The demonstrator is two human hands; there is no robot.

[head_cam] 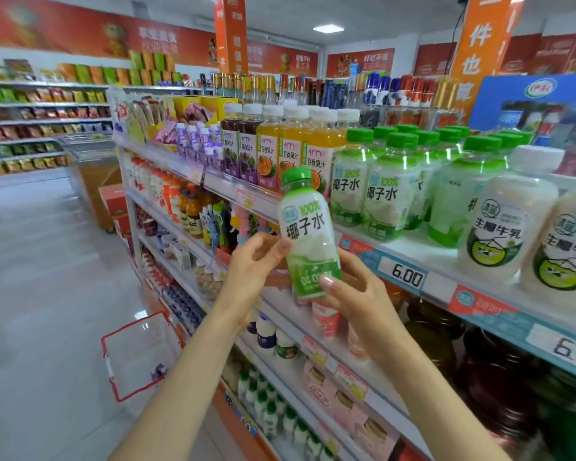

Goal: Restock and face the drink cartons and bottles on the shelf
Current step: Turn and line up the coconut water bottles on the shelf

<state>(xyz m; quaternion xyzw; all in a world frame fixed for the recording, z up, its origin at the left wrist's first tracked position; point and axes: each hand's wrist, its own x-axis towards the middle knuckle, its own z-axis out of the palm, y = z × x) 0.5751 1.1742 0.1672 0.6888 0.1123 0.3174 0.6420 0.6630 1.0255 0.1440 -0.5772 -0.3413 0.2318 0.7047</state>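
A coconut water bottle (308, 227) with a green cap and white-green label is held upright, label facing me, in front of the shelf edge. My left hand (253, 264) grips its left side and my right hand (353, 287) holds its lower right. Matching green-capped coconut water bottles (386, 188) stand in rows on the top shelf (409, 271) just right of it. Left of them stand orange passion fruit juice bottles (316, 151) and purple grape juice bottles (241, 148). White-capped coconut milk bottles (502, 221) stand at the far right.
A red wire shopping basket (140, 354) sits on the floor to the lower left, with a small purple carton inside. Lower shelves hold yoghurt bottles and dark bottles. Price tags reading 6.00 line the shelf edge. The aisle floor opens to the left.
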